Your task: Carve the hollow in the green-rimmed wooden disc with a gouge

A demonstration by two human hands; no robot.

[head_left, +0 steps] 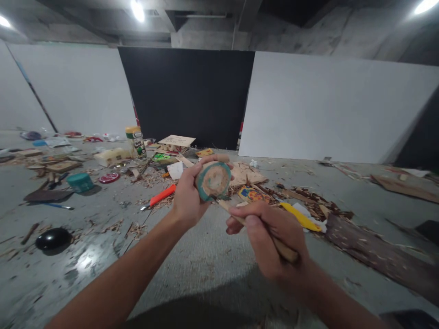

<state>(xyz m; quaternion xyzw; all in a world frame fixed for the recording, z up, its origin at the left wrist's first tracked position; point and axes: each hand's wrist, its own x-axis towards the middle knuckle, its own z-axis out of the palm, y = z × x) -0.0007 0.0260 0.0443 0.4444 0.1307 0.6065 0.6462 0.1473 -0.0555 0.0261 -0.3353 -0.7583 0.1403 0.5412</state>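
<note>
My left hand [187,194] is closed around a round wooden disc [213,181] with a teal rim, held up with its flat face toward me. My right hand [265,237] grips a wooden-handled tool [284,250] in a fist. The tool's thin front end [222,204] reaches up to the lower edge of the disc and touches it there. Both hands are raised above a grey concrete floor [192,260].
Wood shavings and scraps lie scattered over the floor. An orange utility knife [160,196], a teal tub [80,182], a black round object [53,238], a yellow-lidded bottle [136,140], a yellow strip [301,216] and a long bark plank [377,256] lie around. White and black panels stand behind.
</note>
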